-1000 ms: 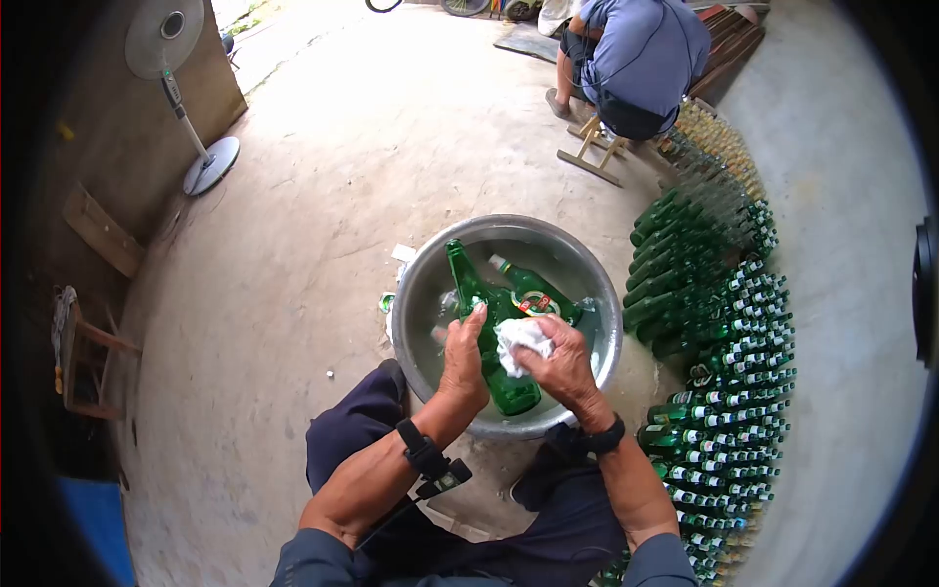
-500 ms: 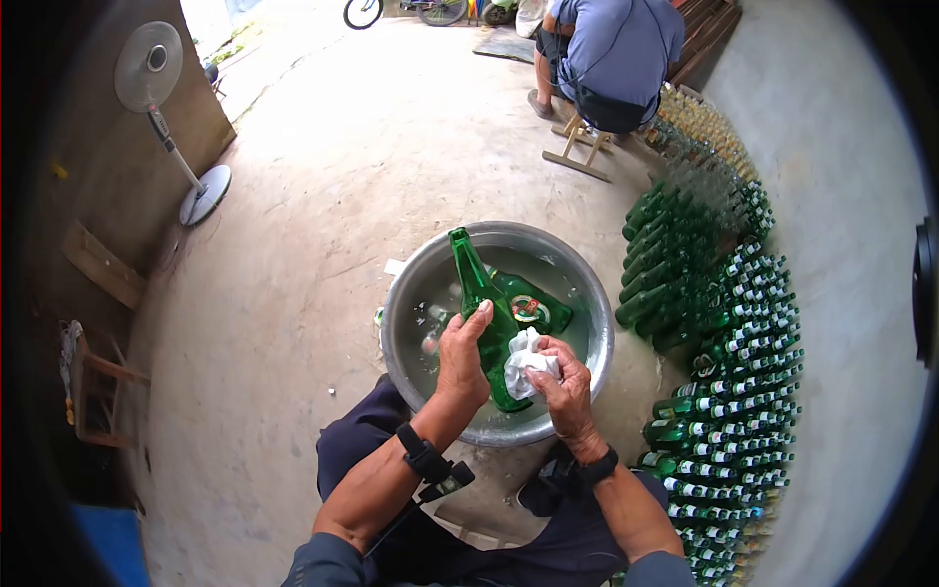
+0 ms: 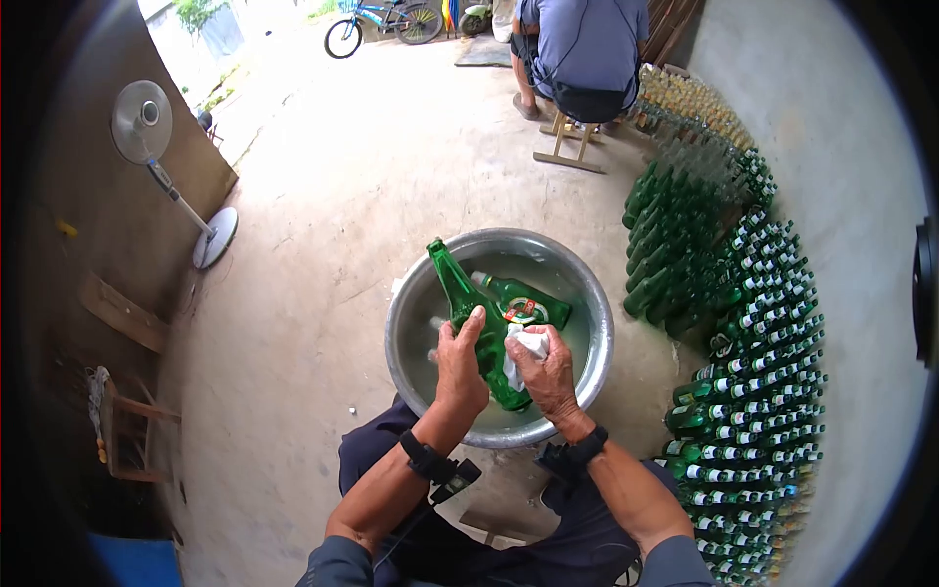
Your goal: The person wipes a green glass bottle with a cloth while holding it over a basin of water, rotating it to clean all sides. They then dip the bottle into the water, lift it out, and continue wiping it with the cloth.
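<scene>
A green glass bottle [image 3: 457, 279] leans tilted over a metal basin [image 3: 395, 377], its neck pointing up and away to the left. My left hand [image 3: 460, 362] is wrapped around the bottle's body, thumb on top. In my right hand [image 3: 550, 370] a bunched white cloth [image 3: 518, 360] is gripped and pressed against the bottle's lower side. Another green bottle [image 3: 538, 301], with a red and white label, lies in the water behind the held one. Part of the held bottle's body is hidden by my fingers and the cloth.
Many green bottles [image 3: 753, 362] stand and lie stacked along the right wall. Ahead, a person [image 3: 587, 59] sits on a low wooden stool [image 3: 567, 157]. A standing fan [image 3: 147, 122] and a wooden chair [image 3: 137, 430] are on the left. A bicycle [image 3: 391, 22] stands at the back.
My right hand has turned over the cloth and now presses it closer to the bottle. The bottle's neck has shifted slightly left and down. The camera view has moved a little.
</scene>
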